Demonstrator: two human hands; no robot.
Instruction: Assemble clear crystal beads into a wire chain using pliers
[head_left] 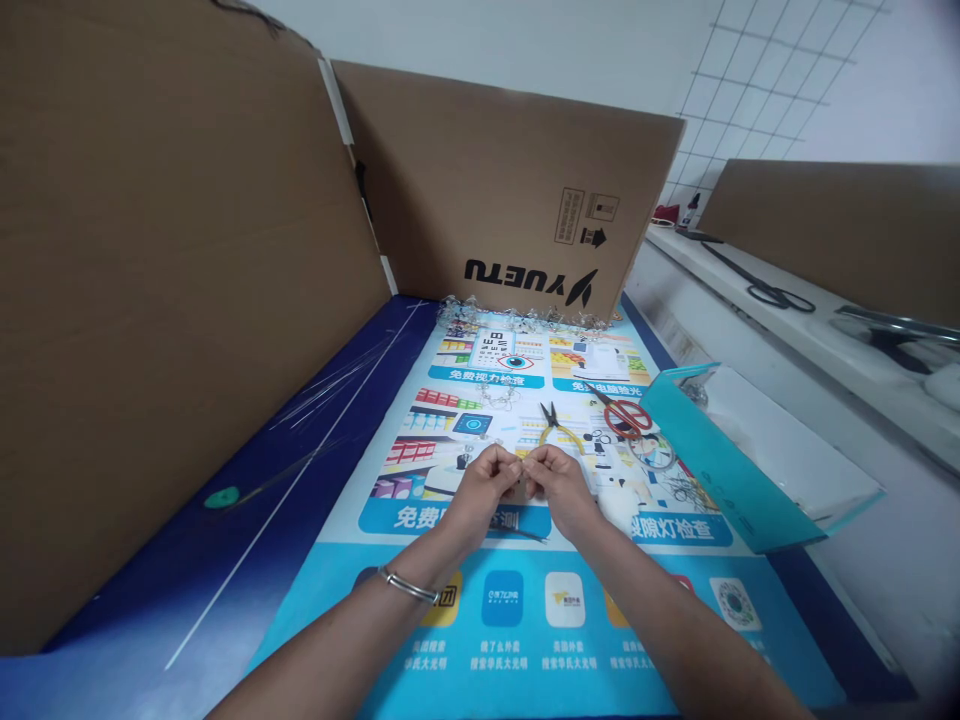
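Hands together over the printed mat [450, 560]: left hand [480, 490] and right hand [559, 490] pinch something too fine to make out between their fingertips. Yellow-handled pliers [555, 428] and red-handled scissors [622, 420] lie untouched just beyond. At the far edge, a cardboard carton [525, 200] shows YUETU upside down; the mat reads 免费视力检查.

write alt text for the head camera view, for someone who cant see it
The left hand and right hand pinch a small item between their fingertips above a printed poster mat. Yellow-handled pliers and red-handled scissors lie just beyond them, with cardboard panels standing behind.
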